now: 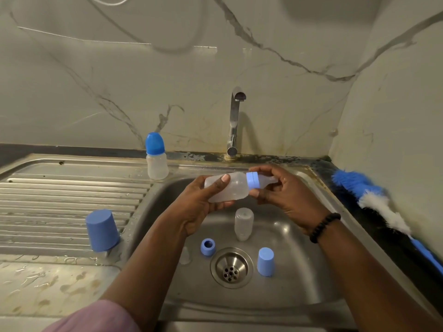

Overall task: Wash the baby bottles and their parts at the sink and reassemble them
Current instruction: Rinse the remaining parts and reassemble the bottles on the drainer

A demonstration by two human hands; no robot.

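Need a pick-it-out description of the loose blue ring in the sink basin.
Start at the sink basin and find the drain. Just left of it lies a small blue ring, its hole facing up. The blue cap right of the drain is taller, with a closed top.

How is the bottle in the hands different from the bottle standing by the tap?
The held bottle lies sideways over the sink, gripped by the left hand and right hand; the standing bottle is upright on the steel rim, untouched. The held bottle shows its clear teat, with no cap; the standing bottle wears a rounded blue cap. Both have cloudy, see-through bodies and blue tops.
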